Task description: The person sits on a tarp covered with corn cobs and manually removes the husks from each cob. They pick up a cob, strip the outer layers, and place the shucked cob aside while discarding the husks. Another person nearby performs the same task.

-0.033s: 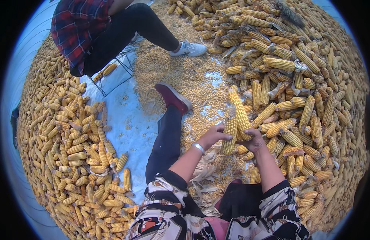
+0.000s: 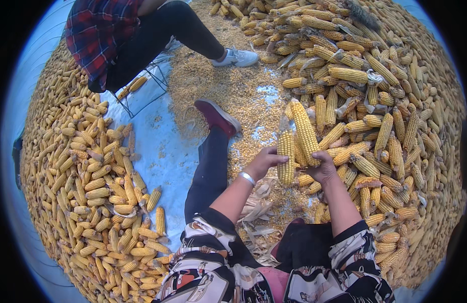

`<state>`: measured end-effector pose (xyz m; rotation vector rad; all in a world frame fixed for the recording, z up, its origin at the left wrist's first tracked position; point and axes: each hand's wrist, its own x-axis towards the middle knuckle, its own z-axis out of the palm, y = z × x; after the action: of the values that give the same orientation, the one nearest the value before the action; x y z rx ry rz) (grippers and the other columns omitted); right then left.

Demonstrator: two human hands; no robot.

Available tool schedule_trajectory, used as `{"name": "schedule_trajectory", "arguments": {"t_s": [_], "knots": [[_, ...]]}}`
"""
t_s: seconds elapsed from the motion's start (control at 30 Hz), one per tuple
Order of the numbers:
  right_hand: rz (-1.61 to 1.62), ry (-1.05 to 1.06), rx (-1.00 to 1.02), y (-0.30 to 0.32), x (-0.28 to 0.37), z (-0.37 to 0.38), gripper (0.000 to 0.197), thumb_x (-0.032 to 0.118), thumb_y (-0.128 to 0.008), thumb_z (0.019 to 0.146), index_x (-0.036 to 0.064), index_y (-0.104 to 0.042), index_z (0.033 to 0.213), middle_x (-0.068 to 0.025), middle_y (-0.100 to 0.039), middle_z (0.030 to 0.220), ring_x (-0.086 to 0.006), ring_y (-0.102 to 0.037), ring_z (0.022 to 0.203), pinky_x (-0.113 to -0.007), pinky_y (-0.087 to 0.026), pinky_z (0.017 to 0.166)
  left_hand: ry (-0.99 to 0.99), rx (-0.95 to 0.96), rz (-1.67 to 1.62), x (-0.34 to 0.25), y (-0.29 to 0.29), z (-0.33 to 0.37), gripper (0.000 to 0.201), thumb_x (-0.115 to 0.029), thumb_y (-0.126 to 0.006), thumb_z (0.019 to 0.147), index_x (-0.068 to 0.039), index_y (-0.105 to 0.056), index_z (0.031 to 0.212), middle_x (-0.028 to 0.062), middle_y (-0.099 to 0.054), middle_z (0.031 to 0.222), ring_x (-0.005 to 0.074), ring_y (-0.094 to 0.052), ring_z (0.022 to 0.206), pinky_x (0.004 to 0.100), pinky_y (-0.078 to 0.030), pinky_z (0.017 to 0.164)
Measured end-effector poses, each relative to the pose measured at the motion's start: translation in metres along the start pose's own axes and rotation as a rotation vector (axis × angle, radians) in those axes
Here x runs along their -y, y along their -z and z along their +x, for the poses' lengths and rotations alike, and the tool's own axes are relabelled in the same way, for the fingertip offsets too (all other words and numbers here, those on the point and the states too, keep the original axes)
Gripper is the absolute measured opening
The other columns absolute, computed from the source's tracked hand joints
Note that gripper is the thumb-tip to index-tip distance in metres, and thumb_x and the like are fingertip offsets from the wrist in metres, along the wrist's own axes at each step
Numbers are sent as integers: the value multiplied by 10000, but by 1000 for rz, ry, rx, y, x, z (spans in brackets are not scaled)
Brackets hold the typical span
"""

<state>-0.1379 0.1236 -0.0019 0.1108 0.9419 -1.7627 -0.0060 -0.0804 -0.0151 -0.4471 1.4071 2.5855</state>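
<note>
Two yellow corn cobs are held upright side by side in front of me. My left hand (image 2: pixel 266 162), with a silver bracelet at its wrist, grips the shorter-looking corn cob (image 2: pixel 286 160). My right hand (image 2: pixel 323 167) is closed around the lower end of the longer corn cob (image 2: pixel 304 132), which leans a little to the left. The cobs are close together, and I cannot tell whether they touch. Some of the fingers are hidden behind the cobs. Loose kernels (image 2: pixel 243 93) and dry husks (image 2: pixel 256 209) lie on the ground below.
A large heap of corn cobs (image 2: pixel 395 146) rises on the right, another pile (image 2: pixel 102 202) spreads on the left. A blue sheet (image 2: pixel 165 166) shows between them. At the upper left a person in a checked shirt (image 2: pixel 99 38) sits on a metal-framed seat (image 2: pixel 142 98).
The left cob has shifted slightly up and left, and the gap between the two cobs looks a bit wider. Both hands keep their hold.
</note>
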Motion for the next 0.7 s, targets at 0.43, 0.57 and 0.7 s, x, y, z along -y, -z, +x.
{"name": "schedule_trajectory", "arguments": {"t_s": [0.43,0.57,0.7], "knots": [[-47,194,29,-103,-46,-176,708,232,-725,666,29,-514,1310,-129,-624,1195,-314,-612,1094,-606,-473,941,-231,-82,-692,-18,-86,-159,465,-373,-633,894,-41,-560,1211,123,-638,1146,277,-611,1078,479,-466,985],[-25,185,94,-108,-119,-180,660,201,-700,701,65,-494,1313,-93,-620,1170,-279,-604,1086,-515,-513,910,-250,-190,-164,32,-114,-200,385,-285,-680,872,-37,-628,1161,106,-647,1118,225,-633,1008,389,-489,935],[-105,143,-48,-104,-148,-202,646,246,-713,669,121,-535,1277,-71,-622,1169,-259,-592,1073,-535,-469,917,-478,-439,562,43,-86,-244,438,-271,-774,782,-22,-655,1123,136,-629,1147,241,-616,1008,366,-475,919]]}}
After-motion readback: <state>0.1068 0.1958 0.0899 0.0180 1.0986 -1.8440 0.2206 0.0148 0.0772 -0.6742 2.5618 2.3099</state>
